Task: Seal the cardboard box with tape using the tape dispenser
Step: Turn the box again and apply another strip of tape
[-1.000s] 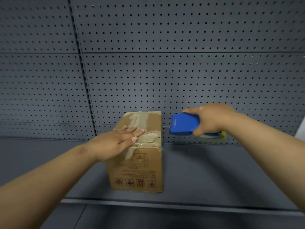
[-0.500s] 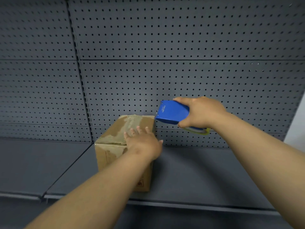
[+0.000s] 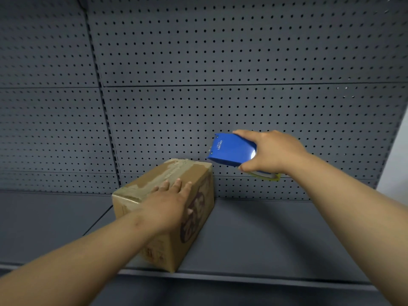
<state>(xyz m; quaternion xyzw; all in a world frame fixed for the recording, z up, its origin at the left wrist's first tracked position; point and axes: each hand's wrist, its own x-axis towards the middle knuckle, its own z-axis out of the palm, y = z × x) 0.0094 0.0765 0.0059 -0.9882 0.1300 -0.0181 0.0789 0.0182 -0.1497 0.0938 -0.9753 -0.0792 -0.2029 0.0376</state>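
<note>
A brown cardboard box (image 3: 154, 180) stands on the grey shelf (image 3: 265, 239), turned at an angle, with old tape along its top seam. My left hand (image 3: 170, 199) lies flat on the box's top near its right edge, fingers spread and pointing away from me. My right hand (image 3: 271, 153) grips a blue tape dispenser (image 3: 231, 151) in the air, just above and to the right of the box's far corner. The dispenser's front edge points left toward the box and does not touch it. A yellowish tape roll (image 3: 268, 176) shows under the hand.
A grey pegboard wall (image 3: 220, 85) rises directly behind the box. The shelf's front edge (image 3: 242, 278) runs across below the box. A seam between two shelf panels (image 3: 97, 221) lies to the left of the box.
The box has turned so its long side runs away from me. My left hand has shifted from its left part to its right top edge. My right hand stays raised with the dispenser beside the box's far corner.
</note>
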